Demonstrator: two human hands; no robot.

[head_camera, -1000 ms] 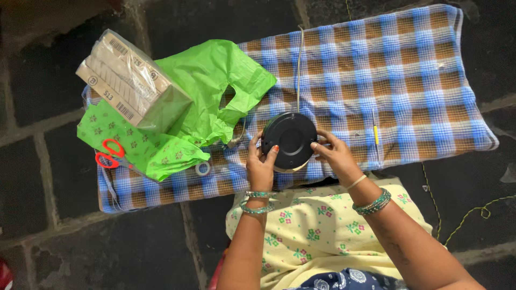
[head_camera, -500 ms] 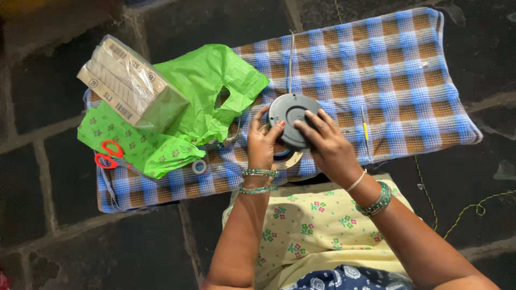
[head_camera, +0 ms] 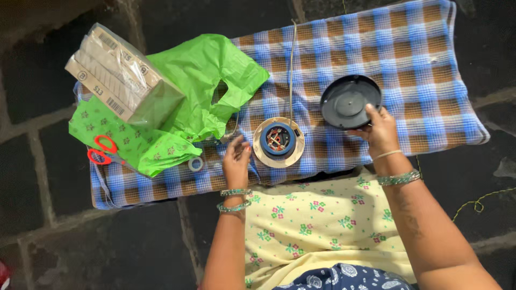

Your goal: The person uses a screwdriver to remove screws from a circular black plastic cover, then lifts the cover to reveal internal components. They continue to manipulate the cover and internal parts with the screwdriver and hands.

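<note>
- Sitting on the dark stone floor, the person works over a blue and brown checked cloth; at its left end lie red scissors, a wrapped cardboard box and a green plastic bag.
- The left hand rests on the cloth with fingers loosely curled, holding nothing, just beside the round base.
- This base lies flat, its blue core with small wires uncovered, so the opening seems done; I judge the work inside is left.
- The right hand pinches the dark round cover at its near edge, well to the right of the base.
</note>
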